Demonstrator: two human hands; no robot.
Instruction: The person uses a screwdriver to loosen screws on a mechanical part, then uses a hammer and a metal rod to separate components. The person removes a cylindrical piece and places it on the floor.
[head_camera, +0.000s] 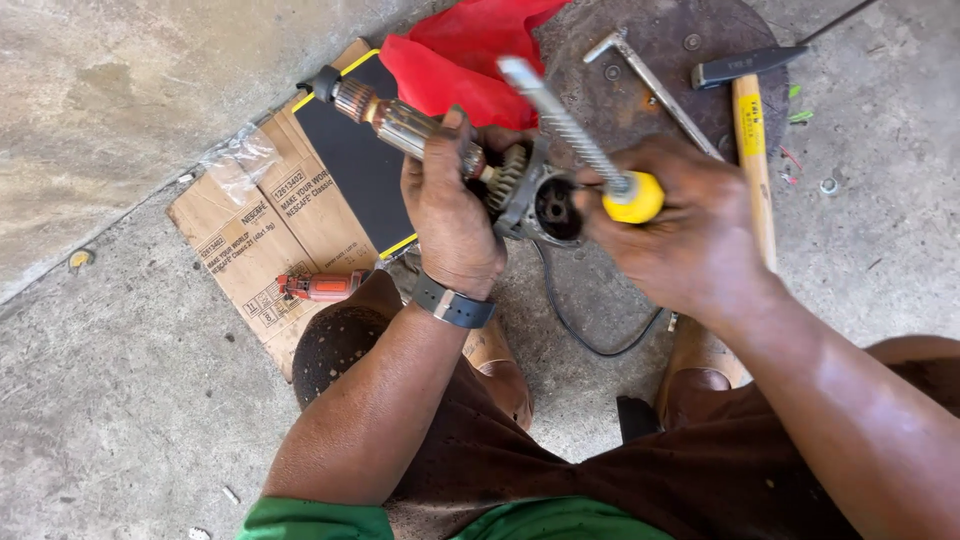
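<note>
My left hand (450, 215) grips a motor armature (400, 122) with copper windings and a small gear, its end seated in a grey metal housing (540, 205). My right hand (675, 225) holds a round metal file (560, 118) by its yellow handle (632, 200), the file pointing up and away over the housing. A dark band sits on my left wrist.
Flattened cardboard (255, 245) lies on the concrete floor with a black sheet (350, 155) and an orange tool part (320, 287). A red cloth (460, 55), a rusty round plate (660, 60), a wooden-handled hammer (752, 140), an L-shaped metal key (650, 85) and a black cable (580, 335) lie around.
</note>
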